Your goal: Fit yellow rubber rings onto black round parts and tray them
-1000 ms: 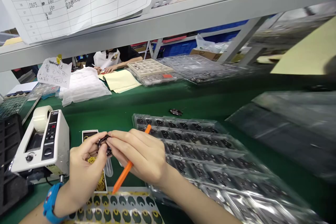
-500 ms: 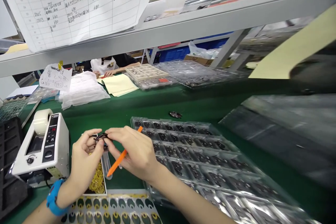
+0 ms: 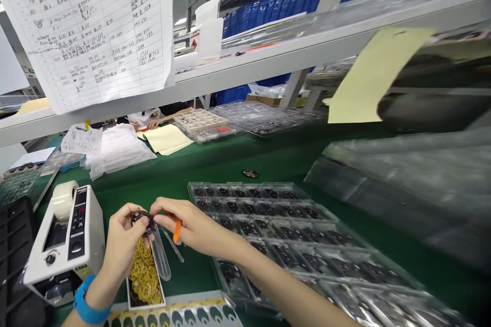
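My left hand (image 3: 119, 240), with a blue wristband, is closed on a small round black part (image 3: 144, 219), thumb in front and fingers behind. My right hand (image 3: 194, 225) touches the right edge of this part with pinched thumb and forefinger. An orange pointed stick (image 3: 177, 231) is tucked in the same hand. Whether those fingertips hold something tiny I cannot make out. Under the hands lies a narrow white box (image 3: 163, 294) of yellow rings (image 3: 144, 278). Close beside it are a clear plastic strip (image 3: 161, 260) and a thin metal tool (image 3: 174, 248).
To the right spread clear compartment trays (image 3: 307, 235) with several black parts. Another black part (image 3: 250, 173) lies behind them. A white tape dispenser (image 3: 86, 230) stands at left; a sticker sheet (image 3: 226, 311) lies in front. A shelf beam (image 3: 245, 69) crosses above; a co-worker's hand shows beyond.
The view has shifted, so the shelf's paper sheet shows further left. The black part is turned more face-on, and the orange stick now points toward me, looking shorter. Both hands stay at the part.
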A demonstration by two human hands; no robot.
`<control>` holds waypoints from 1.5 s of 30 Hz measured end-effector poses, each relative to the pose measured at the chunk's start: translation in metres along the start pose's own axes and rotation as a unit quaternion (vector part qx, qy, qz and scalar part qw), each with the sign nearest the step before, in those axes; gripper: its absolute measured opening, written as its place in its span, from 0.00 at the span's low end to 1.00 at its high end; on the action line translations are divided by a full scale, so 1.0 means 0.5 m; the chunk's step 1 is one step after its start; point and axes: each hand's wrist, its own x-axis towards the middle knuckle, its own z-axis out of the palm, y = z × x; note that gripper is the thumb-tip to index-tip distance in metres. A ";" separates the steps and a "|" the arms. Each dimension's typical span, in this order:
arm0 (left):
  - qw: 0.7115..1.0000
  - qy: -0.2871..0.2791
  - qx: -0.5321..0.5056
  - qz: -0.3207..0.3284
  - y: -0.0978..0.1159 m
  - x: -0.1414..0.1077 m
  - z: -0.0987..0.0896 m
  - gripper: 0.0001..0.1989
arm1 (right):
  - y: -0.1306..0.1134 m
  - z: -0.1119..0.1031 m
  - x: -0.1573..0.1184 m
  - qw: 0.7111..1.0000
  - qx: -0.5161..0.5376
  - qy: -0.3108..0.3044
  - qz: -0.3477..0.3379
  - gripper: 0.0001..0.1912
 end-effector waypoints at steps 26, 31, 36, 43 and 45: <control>0.995 -0.018 0.084 0.054 -0.001 0.008 -0.014 0.12 | 0.016 0.010 -0.011 0.989 0.089 -0.027 0.114 0.21; 0.964 0.011 0.189 0.187 -0.009 0.010 -0.019 0.07 | 0.006 0.014 -0.011 0.975 0.114 0.089 0.170 0.25; 0.845 0.052 0.328 0.419 -0.046 0.011 -0.029 0.09 | -0.016 0.034 -0.007 0.940 0.241 0.076 0.230 0.27; 0.669 0.049 0.482 0.563 -0.063 -0.025 -0.036 0.16 | -0.041 0.051 -0.019 0.891 0.352 0.057 0.281 0.29; 0.708 0.068 0.509 0.486 -0.053 -0.072 -0.041 0.16 | -0.035 0.042 -0.029 0.925 0.277 0.073 0.248 0.28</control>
